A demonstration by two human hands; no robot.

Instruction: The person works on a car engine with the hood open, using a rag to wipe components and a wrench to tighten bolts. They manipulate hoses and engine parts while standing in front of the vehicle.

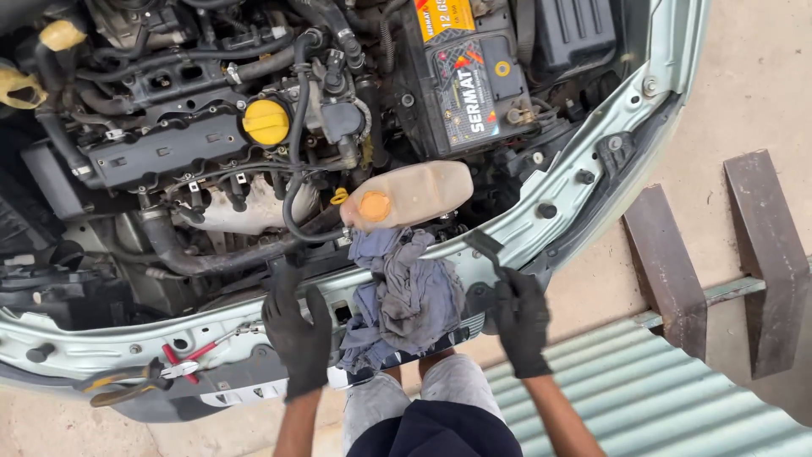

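I look down into an open car engine bay. My left hand (296, 332), in a black glove, lies fingers apart on the pale green front crossmember (110, 343), its fingertips up at a black hose (292, 199). My right hand (520, 322), also gloved, grips a dark flat bar (482, 245) that rises toward the crossmember's right part. Between the hands a bundle of grey-blue rags (406, 296) drapes over the panel. Just above the rags sits a translucent coolant reservoir (423, 193) with an orange cap (374, 206).
Pliers (127, 382) and a red-handled tool (190, 351) lie on the crossmember at the left. A battery (465, 76) and a yellow oil cap (266, 121) sit deeper in the bay. Rusty steel brackets (765, 254) and a corrugated sheet (660, 398) lie on the ground at right.
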